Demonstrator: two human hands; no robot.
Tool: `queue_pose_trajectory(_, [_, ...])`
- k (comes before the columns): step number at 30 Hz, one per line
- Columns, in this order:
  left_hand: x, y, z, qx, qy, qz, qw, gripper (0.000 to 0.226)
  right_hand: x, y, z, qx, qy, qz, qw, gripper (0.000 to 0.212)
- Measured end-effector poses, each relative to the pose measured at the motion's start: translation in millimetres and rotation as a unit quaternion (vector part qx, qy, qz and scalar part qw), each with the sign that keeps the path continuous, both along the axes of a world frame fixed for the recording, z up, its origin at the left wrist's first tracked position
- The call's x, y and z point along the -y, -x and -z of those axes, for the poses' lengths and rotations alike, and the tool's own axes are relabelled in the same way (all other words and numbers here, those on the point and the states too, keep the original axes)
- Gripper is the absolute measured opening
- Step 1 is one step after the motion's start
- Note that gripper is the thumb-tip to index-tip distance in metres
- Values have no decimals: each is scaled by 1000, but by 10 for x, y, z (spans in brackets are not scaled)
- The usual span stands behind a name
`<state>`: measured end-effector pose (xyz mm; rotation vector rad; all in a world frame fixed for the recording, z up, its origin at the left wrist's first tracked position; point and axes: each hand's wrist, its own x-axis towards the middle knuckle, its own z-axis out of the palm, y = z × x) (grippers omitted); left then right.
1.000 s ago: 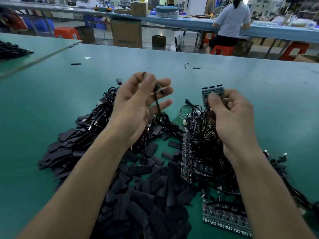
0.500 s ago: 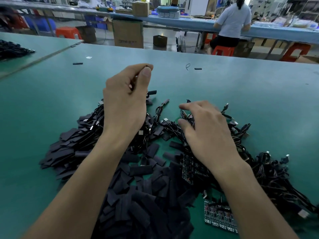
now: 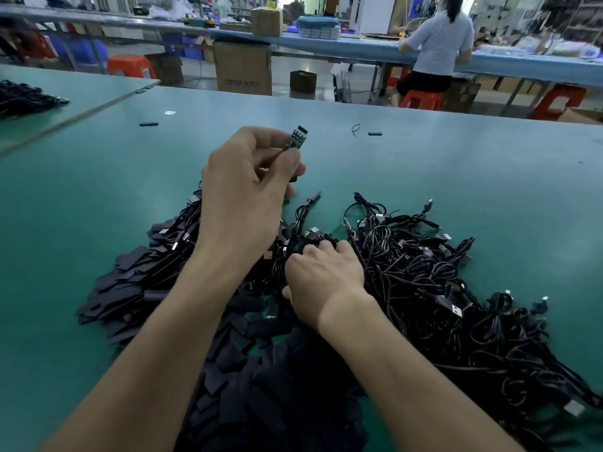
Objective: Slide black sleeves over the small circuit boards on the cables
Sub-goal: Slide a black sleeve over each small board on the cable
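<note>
**Readable text: next to none**

Large cardboard box (image 3: pixel 243 65) below the far bench (image 3: pixel 359 45): one line of dark print low on its front face. It looks like a short run of capitals followed by a few more characters, but is too blurred to spell out.

Circuit board (image 3: pixel 295 138) pinched in the left hand (image 3: pixel 243 197): pale specks on its face, too small to tell whether any are lettering.

Smaller cardboard box (image 3: pixel 267 17) on top of the bench: brown sides, no print made out.

No other words, numbers or signs can be read.
</note>
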<state>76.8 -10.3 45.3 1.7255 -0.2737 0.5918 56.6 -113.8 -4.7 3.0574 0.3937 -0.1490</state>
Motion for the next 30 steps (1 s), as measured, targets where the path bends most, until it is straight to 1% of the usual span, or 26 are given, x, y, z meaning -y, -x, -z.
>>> queue_pose_trajectory(2, [-7,5,-2,5,23,9,1000,12,2,5,35,19,-29,9,999,12])
queue_pose_trajectory(4, [-10,18,6,16,34,19,999,14,21,5,68,36,-62,23,997,34])
queue_pose_trajectory(5, [-11,25,11,19,36,22,999,14,30,8,66,42,-68,28,996,41])
queue_pose_trajectory(6, [-13,25,15,20,37,24,999,14,34,18,53,58,-86,32,994,40])
queue_pose_trajectory(8, [-11,18,25,18,28,23,999,13,65,37,30,83,-140,26,986,19])
queue_pose_trajectory(9, [-13,14,31,17,18,20,1000,13,97,51,23,86,-175,13,981,13])
queue_pose_trajectory(10, [-10,11,36,19,4,19,1000,13,136,79,5,84,-213,-3,973,12])
queue_pose_trajectory(12, [8,20,40,27,-22,30,999,15,244,133,-42,99,-289,-29,952,17])
queue_pose_trajectory(15, [41,35,46,30,-51,52,997,18,428,178,-167,132,-362,-13,923,21])
queue_pose_trajectory(20, [45,32,79,-11,-109,99,989,15,667,225,-366,157,-455,7,877,10])
queue_pose_trajectory(22, [55,39,96,-29,-127,114,985,14,740,232,-402,160,-485,11,860,14])
queue_pose_trajectory(25, [56,36,110,-38,-138,113,983,18,832,215,-426,165,-522,18,837,20])
queue_pose_trajectory(26, [47,25,119,-40,-141,110,983,19,856,209,-422,168,-535,23,828,18])
queue_pose_trajectory(28, [32,-2,143,-51,-147,115,981,18,897,197,-404,183,-556,33,810,8])
queue_pose_trajectory(30, [34,-16,164,-67,-165,127,976,19,919,194,-400,200,-570,40,796,8])
